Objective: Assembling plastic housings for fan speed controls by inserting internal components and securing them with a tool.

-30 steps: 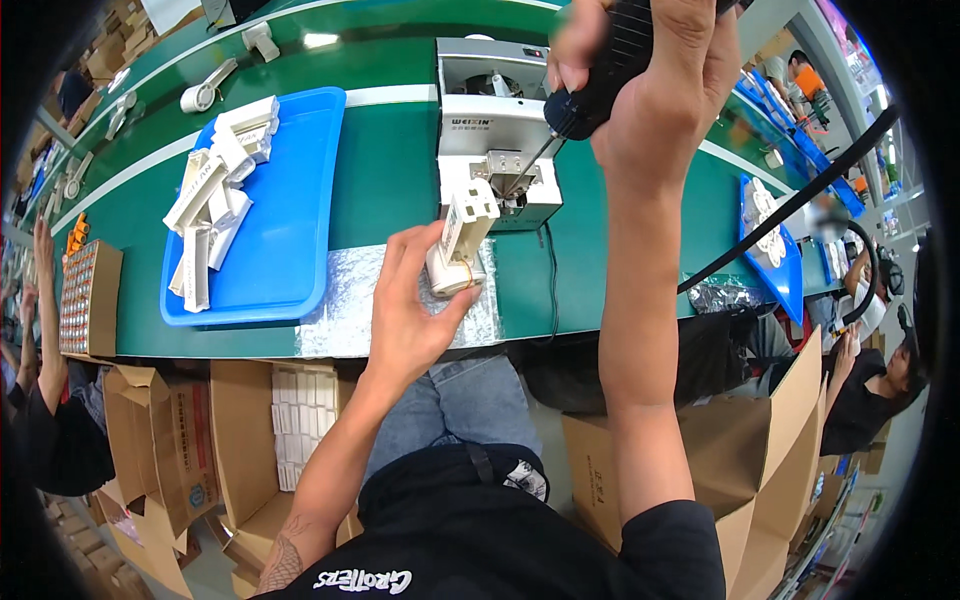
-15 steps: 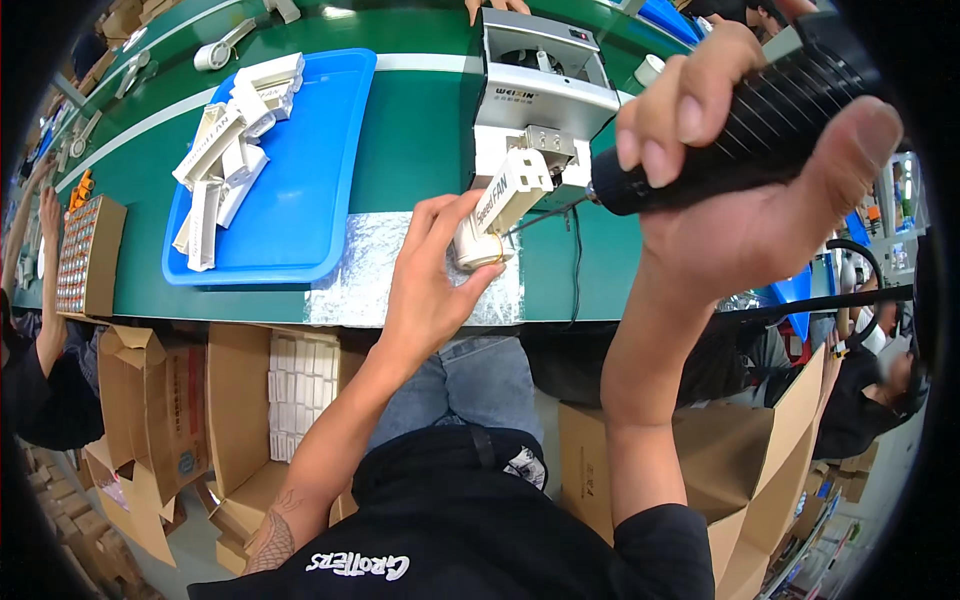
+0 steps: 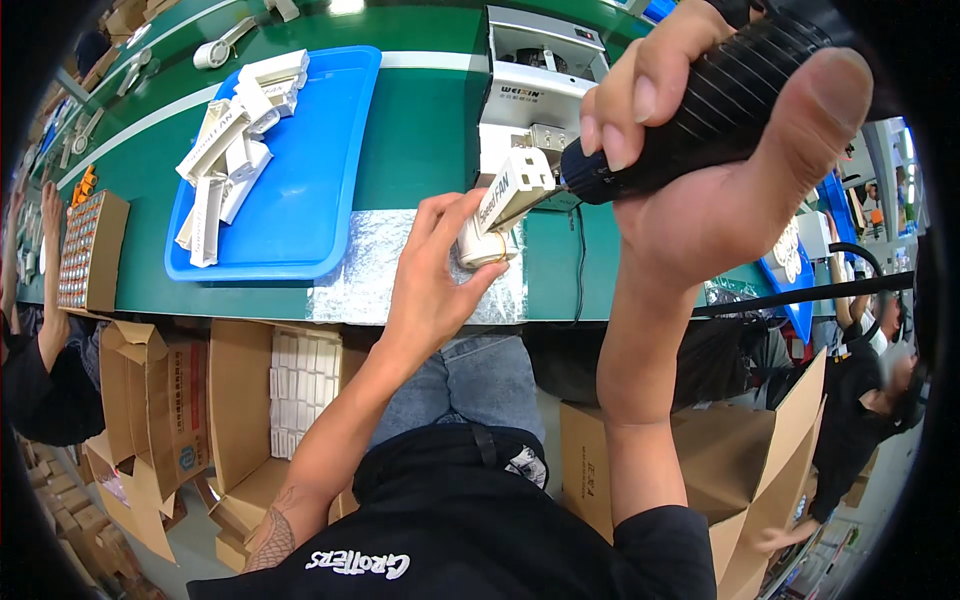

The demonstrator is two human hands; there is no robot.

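White plastic casing (image 3: 499,206) stands on the worktop near the front edge, ahead of my wearer's lap, leaning a little to the right. I see a round base and, rising from it, a hollow channel-shaped stem with dark lettering along its side and square cut-outs at its top end. A thin yellowish loop shows low on the base.

I have the left hand (image 3: 437,262) closed part way, thumb and fingers curved round that base. The right hand (image 3: 695,215) is wrapped about a thick black screwdriver (image 3: 720,115), its thumb stretched along the body. The bit (image 3: 521,210) slants down and left at the stem's open side; whether the tip touches, I can't tell.

For room, I read a green strip of worktop (image 3: 428,135) between the rim of the blue tray (image 3: 357,180) on the left and the grey-white machine (image 3: 548,95) just beyond the casing. A silvery sheet (image 3: 362,268) reaches the front edge. To the right, a dark cable (image 3: 581,265) runs down toward that same edge.
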